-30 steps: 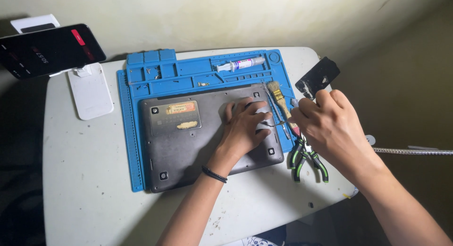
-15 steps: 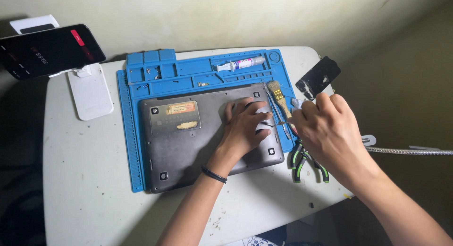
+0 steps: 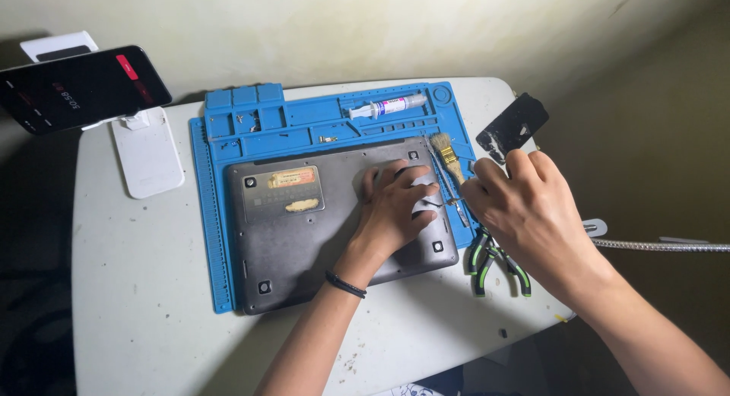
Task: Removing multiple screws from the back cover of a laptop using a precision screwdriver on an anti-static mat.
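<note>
With my left hand (image 3: 395,206) spread flat on the upturned laptop (image 3: 334,225) on the blue mat (image 3: 213,213), my right hand (image 3: 525,213) curls over the tweezers (image 3: 449,187) at its edge, grip hidden, so I judge I'm working that edge, which wants steady pressure.

Both forearms are bare and sleeveless; the left hand (image 3: 395,210) carries one thin black band (at the wrist), the right hand (image 3: 532,213) wears nothing.
</note>
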